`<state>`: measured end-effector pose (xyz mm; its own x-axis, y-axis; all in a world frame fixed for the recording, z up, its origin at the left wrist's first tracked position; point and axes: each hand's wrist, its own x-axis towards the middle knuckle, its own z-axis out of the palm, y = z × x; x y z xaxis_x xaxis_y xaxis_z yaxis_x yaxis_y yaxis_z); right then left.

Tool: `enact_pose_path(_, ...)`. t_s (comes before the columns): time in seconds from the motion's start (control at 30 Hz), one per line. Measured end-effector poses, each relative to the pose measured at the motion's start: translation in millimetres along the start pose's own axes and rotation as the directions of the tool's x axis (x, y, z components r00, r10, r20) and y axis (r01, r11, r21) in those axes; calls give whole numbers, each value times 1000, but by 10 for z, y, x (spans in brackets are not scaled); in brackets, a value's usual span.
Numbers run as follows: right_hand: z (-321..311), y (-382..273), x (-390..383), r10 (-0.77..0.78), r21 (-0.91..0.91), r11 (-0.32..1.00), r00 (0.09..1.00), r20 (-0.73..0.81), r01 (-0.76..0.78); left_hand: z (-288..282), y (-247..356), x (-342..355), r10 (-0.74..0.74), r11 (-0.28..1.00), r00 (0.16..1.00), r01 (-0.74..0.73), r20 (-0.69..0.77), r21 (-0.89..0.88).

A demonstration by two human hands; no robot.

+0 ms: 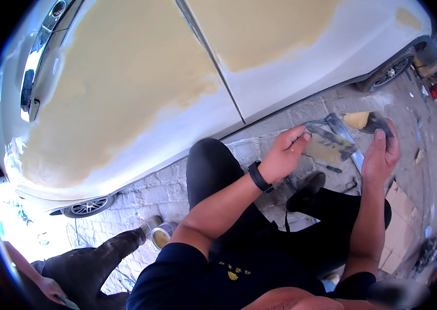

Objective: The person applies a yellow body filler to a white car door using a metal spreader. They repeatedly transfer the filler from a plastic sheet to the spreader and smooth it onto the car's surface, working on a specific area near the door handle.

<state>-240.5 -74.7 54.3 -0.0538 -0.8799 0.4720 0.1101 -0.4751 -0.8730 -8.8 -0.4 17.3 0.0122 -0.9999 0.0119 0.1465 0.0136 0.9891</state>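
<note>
The left hand (286,152) pinches a flat plate (330,144) by its left end, maybe to keep the rest free for paste. The fingers of the right hand (380,156) grip a dark spreader (377,123), with a yellow blob (357,120) on its left end, perhaps kept away from the skin. Both are up over the ground (412,165), near the car's (280,93) bottom edge. An open tin (170,228) sits on the ground by another person's foot (149,226).

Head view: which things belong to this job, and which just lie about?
Probably the job:
smeared rectangular plate, left hand
dark spreader with yellow paste, right hand
white tan-patched car
open round metal tin

Apparently lying about:
tan rectangular sheet
small red object
</note>
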Motion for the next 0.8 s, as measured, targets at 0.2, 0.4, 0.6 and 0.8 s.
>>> enact_pose_path(0.2,93,-59,-90,188,-214,969,925,332,-120,-8,-37,5,96,991,985,-81,-141,107)
enact_pose_path(0.4,-89,-130,122,137,-479,865,850,509,148,-146,-116,58,98,990,970,-118,-221,-79)
enact_pose_path(0.6,144,-21,-13,46,-122,992,978,205,-21,-30,-110,43,106,984,969,-70,-222,161)
enact_pose_path(0.8,-216,203,132,384,-498,835,897,218,-236,-182,1,90,-61,929,947,-61,-315,-365)
